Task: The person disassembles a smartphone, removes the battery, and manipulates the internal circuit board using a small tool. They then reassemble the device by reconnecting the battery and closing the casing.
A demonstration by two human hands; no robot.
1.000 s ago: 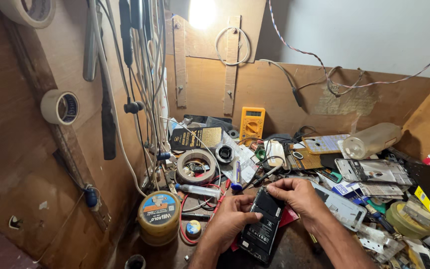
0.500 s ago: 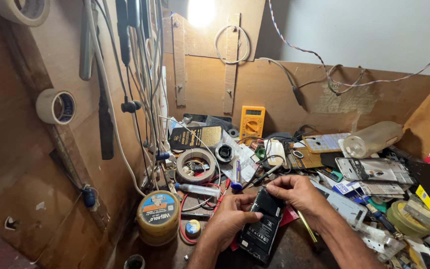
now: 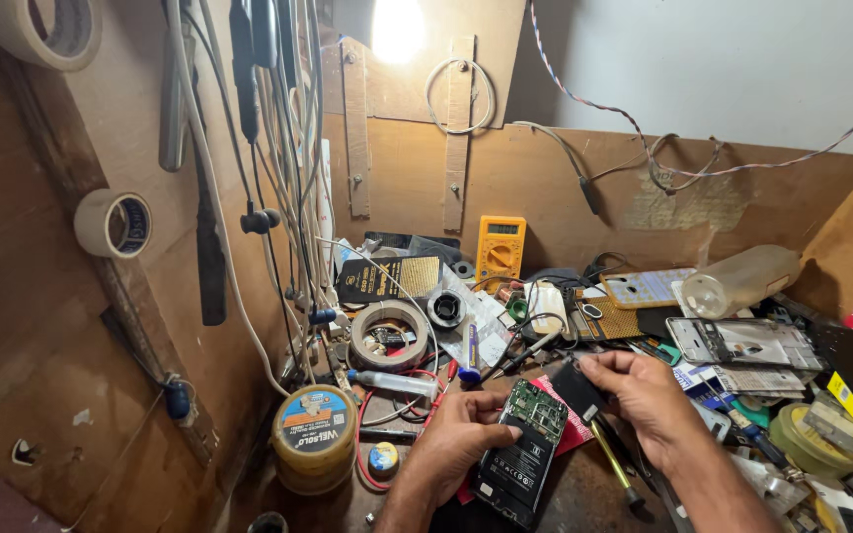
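Note:
An opened phone (image 3: 522, 451), black with a green circuit board at its top end, lies on the cluttered bench in the head view. My left hand (image 3: 458, 441) grips its left edge with the thumb across the board. My right hand (image 3: 644, 393) pinches a small dark part (image 3: 577, 386) just above the phone's upper right corner. A screwdriver with a yellowish shaft (image 3: 612, 461) lies under my right wrist.
A yellow tin (image 3: 314, 437) stands left of my hands. Behind are a tape roll (image 3: 387, 335), a syringe (image 3: 395, 383), a yellow multimeter (image 3: 500, 248), phone parts (image 3: 742, 342) and a plastic bottle (image 3: 738, 279). Cables (image 3: 278, 168) and tape rolls (image 3: 113, 223) hang on the left wall.
My right hand has lifted slightly off the phone's top with the small dark part pinched in its fingers. The left hand keeps its grip on the phone.

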